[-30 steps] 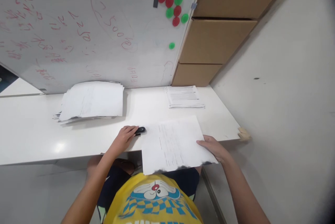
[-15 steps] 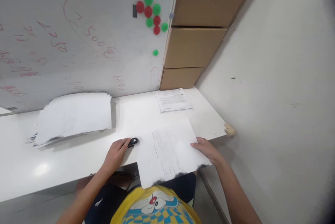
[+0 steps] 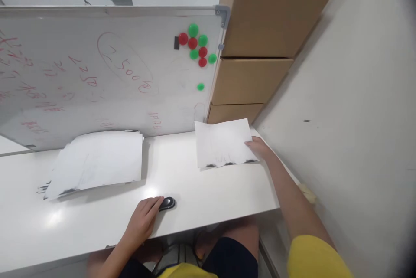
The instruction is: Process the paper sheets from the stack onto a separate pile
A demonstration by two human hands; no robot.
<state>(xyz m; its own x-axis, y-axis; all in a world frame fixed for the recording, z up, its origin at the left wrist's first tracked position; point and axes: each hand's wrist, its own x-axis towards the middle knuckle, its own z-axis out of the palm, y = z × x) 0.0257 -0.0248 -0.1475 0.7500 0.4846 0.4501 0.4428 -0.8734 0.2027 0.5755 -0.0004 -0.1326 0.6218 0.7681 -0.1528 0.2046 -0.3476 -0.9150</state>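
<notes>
My left hand is closed over a black stapler resting near the table's front edge; only the stapler's rounded end shows past my fingers. With my right hand I grip the right edge of white paper sheets, thumb on top. These sheets are at the back right of the table, over the spot of the smaller paper stack, which they hide. Dark smudges run along their near edge. Whether they touch that stack I cannot tell. To the left lies a thick, uneven pile of papers.
A whiteboard with red writing and red and green magnets stands behind the white table. Stacked cardboard boxes rise at the back right. A wall closes off the right side.
My right hand has carried the sheets from the table's front edge to the back right, covering the small stack. My left hand stays on the stapler. The view has tilted upward.
</notes>
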